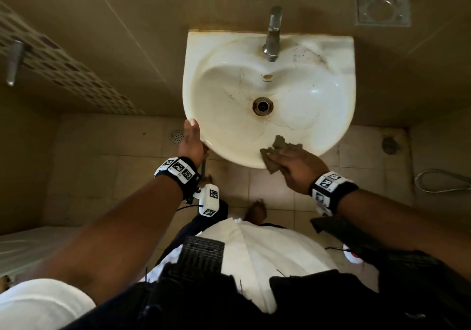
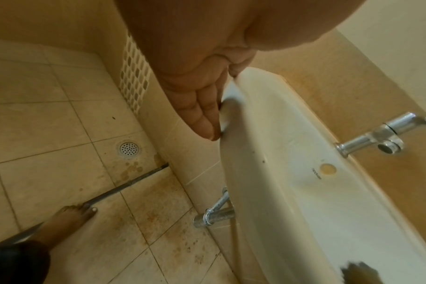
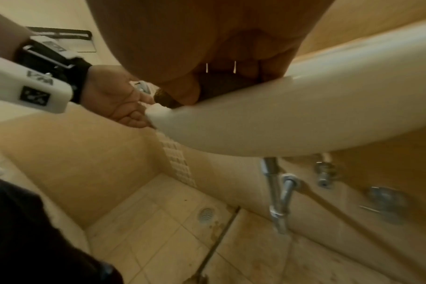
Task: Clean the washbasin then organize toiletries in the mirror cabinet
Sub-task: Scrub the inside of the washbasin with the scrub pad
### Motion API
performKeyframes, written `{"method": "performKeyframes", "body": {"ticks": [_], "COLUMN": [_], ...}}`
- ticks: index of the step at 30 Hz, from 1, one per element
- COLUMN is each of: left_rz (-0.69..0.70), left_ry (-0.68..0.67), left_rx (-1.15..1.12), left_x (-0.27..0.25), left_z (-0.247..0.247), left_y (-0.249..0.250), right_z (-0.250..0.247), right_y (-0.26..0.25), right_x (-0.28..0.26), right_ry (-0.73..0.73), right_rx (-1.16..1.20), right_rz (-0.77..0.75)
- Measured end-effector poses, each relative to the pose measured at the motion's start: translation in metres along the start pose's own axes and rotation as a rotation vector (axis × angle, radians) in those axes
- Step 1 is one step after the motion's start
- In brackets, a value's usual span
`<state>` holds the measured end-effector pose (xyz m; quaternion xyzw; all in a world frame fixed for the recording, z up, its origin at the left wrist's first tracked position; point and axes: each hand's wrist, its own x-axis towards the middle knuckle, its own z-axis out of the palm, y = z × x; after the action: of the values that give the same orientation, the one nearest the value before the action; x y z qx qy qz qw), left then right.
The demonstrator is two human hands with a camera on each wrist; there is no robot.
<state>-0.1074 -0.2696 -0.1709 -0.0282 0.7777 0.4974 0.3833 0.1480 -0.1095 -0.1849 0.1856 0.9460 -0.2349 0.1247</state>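
The white washbasin (image 1: 305,95) hangs on the tiled wall, with dark specks and brown stains round its drain (image 1: 262,105) and beside the chrome tap (image 1: 273,34). My left hand (image 1: 192,141) grips the basin's front left rim, thumb on top and fingers (image 2: 202,107) flat against the underside. My right hand (image 1: 293,164) holds a crumpled grey-brown cloth (image 1: 280,143) and presses it on the front rim. In the right wrist view the cloth (image 3: 219,86) shows dark between that hand and the basin edge (image 3: 280,119).
A metal soap dish (image 1: 382,8) is fixed to the wall at upper right. Chrome pipes (image 3: 277,192) run under the basin. The stained floor has a drain (image 1: 177,136), a hose (image 1: 443,180) at the right, and my bare foot (image 1: 257,210).
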Motion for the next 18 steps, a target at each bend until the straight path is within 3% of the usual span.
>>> {"method": "performKeyframes", "body": {"ticks": [5, 8, 11, 14, 18], "left_rz": [-0.091, -0.091, 0.062, 0.271, 0.534], "left_ry": [-0.013, -0.058, -0.144, -0.151, -0.257], "left_rx": [-0.108, -0.037, 0.27, 0.574, 1.021], "left_x": [0.014, 0.033, 0.054, 0.06, 0.078], "left_z": [-0.019, -0.032, -0.042, -0.045, -0.041], "left_y": [0.004, 0.007, 0.012, 0.022, 0.024], "right_z": [0.021, 0.017, 0.01, 0.009, 0.0], "right_y": [-0.103, -0.14, -0.146, -0.122, -0.057], "right_x": [0.071, 0.119, 0.131, 0.105, 0.05], "right_ry": [-0.022, -0.083, -0.107, -0.152, -0.173], "right_rx": [0.082, 0.141, 0.13, 0.149, 0.143], "right_rz": [-0.071, 0.02, 0.04, 0.011, 0.229]}}
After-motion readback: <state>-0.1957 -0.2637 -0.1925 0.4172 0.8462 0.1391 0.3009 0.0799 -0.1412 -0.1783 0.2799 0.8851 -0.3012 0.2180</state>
